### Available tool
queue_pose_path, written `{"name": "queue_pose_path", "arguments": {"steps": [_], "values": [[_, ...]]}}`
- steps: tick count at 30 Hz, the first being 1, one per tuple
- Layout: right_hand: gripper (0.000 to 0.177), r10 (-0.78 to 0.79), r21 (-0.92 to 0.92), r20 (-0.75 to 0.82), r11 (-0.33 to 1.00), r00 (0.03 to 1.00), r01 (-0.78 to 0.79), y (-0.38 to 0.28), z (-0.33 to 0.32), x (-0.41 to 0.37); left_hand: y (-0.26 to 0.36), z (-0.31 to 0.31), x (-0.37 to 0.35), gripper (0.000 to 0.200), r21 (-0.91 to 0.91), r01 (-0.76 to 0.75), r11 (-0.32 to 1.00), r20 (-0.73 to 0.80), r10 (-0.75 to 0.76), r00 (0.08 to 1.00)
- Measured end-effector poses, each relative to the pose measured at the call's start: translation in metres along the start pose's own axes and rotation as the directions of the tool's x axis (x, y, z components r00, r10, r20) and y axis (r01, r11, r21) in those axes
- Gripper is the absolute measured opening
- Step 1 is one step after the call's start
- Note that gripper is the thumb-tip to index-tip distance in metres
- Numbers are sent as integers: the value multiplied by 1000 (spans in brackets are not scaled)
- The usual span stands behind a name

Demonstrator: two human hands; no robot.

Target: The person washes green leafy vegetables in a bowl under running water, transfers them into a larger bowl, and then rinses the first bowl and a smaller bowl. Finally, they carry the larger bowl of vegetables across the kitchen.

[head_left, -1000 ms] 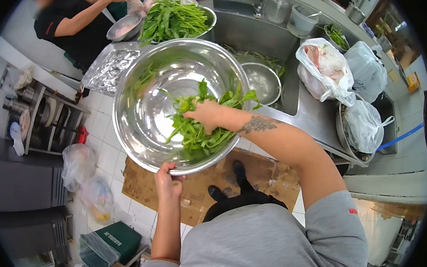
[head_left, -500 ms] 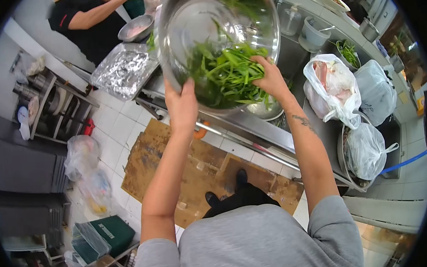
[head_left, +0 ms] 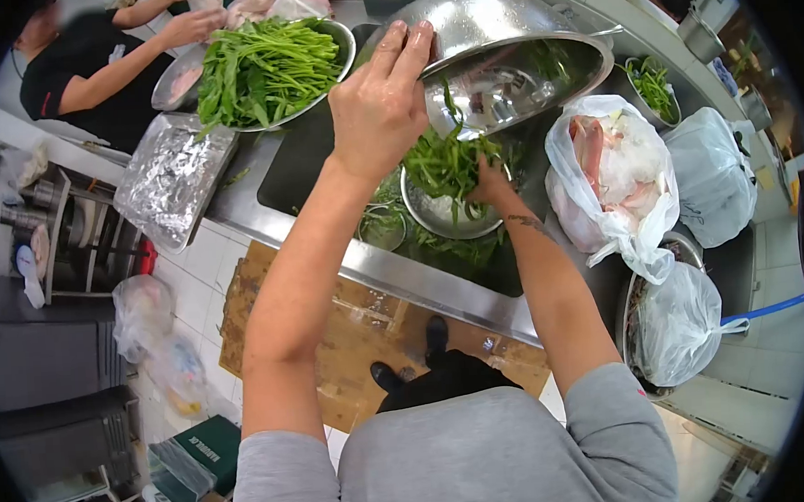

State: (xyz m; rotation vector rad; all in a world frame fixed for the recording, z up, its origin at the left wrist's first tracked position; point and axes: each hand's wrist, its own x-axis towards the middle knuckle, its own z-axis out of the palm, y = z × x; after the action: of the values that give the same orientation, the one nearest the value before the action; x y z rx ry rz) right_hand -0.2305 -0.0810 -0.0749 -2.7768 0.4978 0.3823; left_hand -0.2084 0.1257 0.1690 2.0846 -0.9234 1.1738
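Note:
My left hand [head_left: 379, 105] grips the rim of a large metal bowl [head_left: 489, 14], which is tipped steeply over the sink [head_left: 300, 170] with its mouth facing down and toward me. A bunch of leafy greens [head_left: 445, 167] is in my right hand [head_left: 490, 181], just below the bowl's lip. Under the greens, a smaller metal bowl [head_left: 432, 217] stands in the sink. Loose leaves lie around it, and a small round container [head_left: 384, 226] is to its left. Farther left, long-stemmed greens [head_left: 267, 71] are heaped in another metal bowl [head_left: 349, 44].
A foil-covered tray [head_left: 172, 178] sits at the left. On the right are an open plastic bag of raw meat [head_left: 614, 178], a tied bag [head_left: 677, 308] and a small bowl of greens [head_left: 652, 88]. A co-worker in black [head_left: 87, 68] stands at upper left.
The large bowl has swung right and tipped over, mouth downward. My right hand has come down with the greens over the smaller bowl. The heaped greens at left are now in view.

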Motion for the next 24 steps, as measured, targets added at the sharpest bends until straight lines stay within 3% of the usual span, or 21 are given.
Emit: {"name": "queue_pose_path", "arguments": {"steps": [1, 4, 7, 8, 9, 10, 11, 14, 15, 17, 19, 22, 23, 24], "values": [[110, 23, -130, 153, 991, 988, -2, 7, -5, 4, -6, 5, 6, 46, 40, -99, 994, -77, 102, 992], [90, 141, -302, 351, 953, 926, -30, 12, -20, 15, -12, 4, 17, 43, -13, -91, 996, -129, 89, 988], [65, 123, 28, 235, 991, 964, -133, 6, -47, 31, -11, 3, 25, 42, -76, -67, 995, -149, 55, 987], [54, 59, 103, -25, 993, 998, -56, -6, -59, 18, -7, -1, 26, 42, -100, -42, 994, -140, 27, 990], [44, 5, 150, -284, 988, 959, 40, -23, -71, 1, -2, -4, 26, 42, -115, -2, 993, -125, -12, 992], [40, -149, -3, -604, 983, 783, 185, -35, -82, -5, 1, -7, 29, 42, -125, 31, 992, -113, -45, 993], [35, -301, -189, -817, 946, 492, 265, -43, -85, -9, 3, -11, 28, 41, -133, 65, 989, -93, -78, 993], [24, -349, -203, -861, 903, 370, 378, -41, -75, 9, 0, -18, 24, 40, -72, 43, 997, -115, -51, 992], [16, -353, 37, -675, 861, 648, 507, -36, -66, 10, -2, -21, 25, 40, -61, 46, 997, -119, -53, 991], [11, -416, 91, -665, 780, 620, 620, -26, -32, -15, -9, -32, 24, 40, -40, 70, 997, -133, -74, 988], [10, -469, -11, -613, 809, 635, 587, 2, 13, -28, -14, -47, 22, 39, -51, 108, 993, -190, -116, 975], [11, -279, 133, -431, 921, 858, 366, -7, 15, -26, -18, -65, 16, 36, -60, 160, 985, -255, -170, 952], [13, -281, 156, -430, 913, 858, 378, -33, -16, -36, -20, -70, 14, 35, -68, 178, 982, -271, -190, 944], [15, -340, 265, -535, 802, 773, 535, -60, -37, -46, -20, -75, 10, 35, -79, 204, 976, -283, -218, 934]]}}
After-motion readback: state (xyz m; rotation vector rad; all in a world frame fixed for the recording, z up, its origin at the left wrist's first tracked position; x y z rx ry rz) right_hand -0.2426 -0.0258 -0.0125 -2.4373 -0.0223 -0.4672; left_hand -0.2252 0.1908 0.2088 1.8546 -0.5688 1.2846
